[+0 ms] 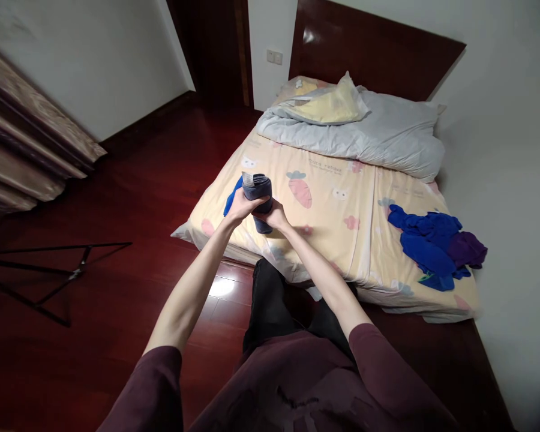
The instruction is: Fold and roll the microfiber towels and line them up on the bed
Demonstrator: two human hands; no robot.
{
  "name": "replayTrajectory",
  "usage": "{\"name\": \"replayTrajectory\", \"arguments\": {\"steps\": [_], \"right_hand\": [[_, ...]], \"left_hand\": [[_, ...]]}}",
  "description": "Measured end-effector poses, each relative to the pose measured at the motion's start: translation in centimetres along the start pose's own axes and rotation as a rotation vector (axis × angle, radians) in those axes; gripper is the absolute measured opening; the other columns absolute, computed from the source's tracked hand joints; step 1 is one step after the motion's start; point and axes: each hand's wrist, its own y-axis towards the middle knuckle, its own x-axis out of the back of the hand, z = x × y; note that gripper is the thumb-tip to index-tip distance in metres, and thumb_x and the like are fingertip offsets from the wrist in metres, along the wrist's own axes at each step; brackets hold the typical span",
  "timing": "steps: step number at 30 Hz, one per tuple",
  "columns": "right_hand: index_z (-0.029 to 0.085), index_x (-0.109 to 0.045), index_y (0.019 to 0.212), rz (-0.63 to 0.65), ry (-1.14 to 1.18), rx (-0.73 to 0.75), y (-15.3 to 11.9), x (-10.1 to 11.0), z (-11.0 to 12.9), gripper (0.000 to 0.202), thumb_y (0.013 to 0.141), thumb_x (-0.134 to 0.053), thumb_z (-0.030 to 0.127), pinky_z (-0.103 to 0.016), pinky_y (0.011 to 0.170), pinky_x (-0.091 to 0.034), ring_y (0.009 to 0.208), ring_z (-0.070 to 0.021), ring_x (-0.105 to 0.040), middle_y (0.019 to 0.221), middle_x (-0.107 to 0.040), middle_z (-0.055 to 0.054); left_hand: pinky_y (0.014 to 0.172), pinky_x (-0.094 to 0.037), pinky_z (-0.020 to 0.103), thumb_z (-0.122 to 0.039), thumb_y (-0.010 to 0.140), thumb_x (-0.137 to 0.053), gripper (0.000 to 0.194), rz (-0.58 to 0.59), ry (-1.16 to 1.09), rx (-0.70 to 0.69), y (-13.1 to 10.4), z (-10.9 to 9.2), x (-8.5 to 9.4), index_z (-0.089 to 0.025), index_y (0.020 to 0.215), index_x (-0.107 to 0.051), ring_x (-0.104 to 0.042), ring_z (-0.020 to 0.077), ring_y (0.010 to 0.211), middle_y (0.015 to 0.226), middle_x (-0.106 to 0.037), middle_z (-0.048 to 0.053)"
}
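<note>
The left hand (239, 207) and the right hand (273, 215) close together around a dark blue-grey cloth roll (257, 191), near the centre of the frame, above the near left part of the bed (324, 222). The grip of both hands is pressed on the roll, with the thumbs lying across its side. At its top left is a pale label (248, 179); print on it is too small to read. Under the hands, a dark rolled end (263, 225) shows; I cannot tell if it belongs to the same roll. Just beside the left hand, a bright blue cloth (232, 197) is partly hidden.

The bed sheet has carrots, white faces and pink shapes. In the middle, its print seems to read "cute rabbit", with smaller writing below, not readable. More faint letters are at right. The maroon shirt (297, 384) at the bottom carries dark writing, also unreadable.

At right of the frame lies a blue and purple clothes pile (436, 243). At upper right, a grey quilt (387, 132) and a yellow cloth (337, 105) lie before the headboard (369, 48). Black stand legs (58, 270) are at lower left.
</note>
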Motion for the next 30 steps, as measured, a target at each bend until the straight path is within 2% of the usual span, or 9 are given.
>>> {"name": "replayTrajectory", "arguments": {"steps": [9,13,20,25,30], "right_hand": [[0.013,-0.070,0.112,0.032,0.021,0.017,2.7,-2.5,0.4,0.054,0.067,-0.089,0.035,-0.031,0.078,-0.059,0.087,-0.0209,-0.071,0.100,-0.077,-0.006],[0.013,-0.070,0.109,0.050,0.009,0.010,3.4,-3.4,0.2,0.050,0.067,-0.089,0.031,-0.030,0.076,-0.060,0.086,-0.0213,-0.071,0.099,-0.077,-0.007],[0.015,-0.069,0.113,0.100,0.061,-0.040,2.7,-4.3,-0.1,0.051,0.067,-0.087,0.026,-0.033,0.080,-0.062,0.091,-0.0223,-0.074,0.102,-0.078,-0.007],[0.016,-0.068,0.115,0.090,0.035,-0.079,2.2,-4.3,0.4,0.054,0.067,-0.088,0.028,-0.035,0.083,-0.062,0.094,-0.0236,-0.075,0.106,-0.079,-0.008],[0.016,-0.068,0.116,0.093,-0.003,-0.103,1.9,-4.3,0.8,0.054,0.067,-0.088,0.028,-0.036,0.086,-0.062,0.096,-0.0248,-0.075,0.109,-0.079,-0.009]], "left_hand": [[0.092,-0.060,0.045,-0.048,0.058,-0.089,0.059,-0.012,0.013,-0.029,1.4,-0.3,2.7,-0.015,0.104,-0.072,-0.071,0.0327,0.104,0.099,-0.075,0.011],[0.092,-0.060,0.044,-0.049,0.060,-0.088,0.058,-0.017,0.049,-0.036,1.6,0.1,3.4,-0.015,0.104,-0.072,-0.071,0.0324,0.104,0.101,-0.075,0.010],[0.094,-0.058,0.047,-0.046,0.060,-0.087,0.056,0.030,0.100,0.049,1.2,1.9,4.6,-0.013,0.103,-0.072,-0.071,0.0317,0.100,0.102,-0.075,0.012],[0.095,-0.056,0.047,-0.048,0.059,-0.089,0.061,0.029,0.109,0.017,1.3,3.2,5.1,-0.012,0.105,-0.070,-0.070,0.0314,0.101,0.104,-0.074,0.012],[0.091,-0.057,0.044,-0.048,0.057,-0.090,0.060,0.037,0.123,0.031,1.2,3.7,5.1,-0.012,0.101,-0.069,-0.069,0.0313,0.101,0.104,-0.073,0.013]]}}
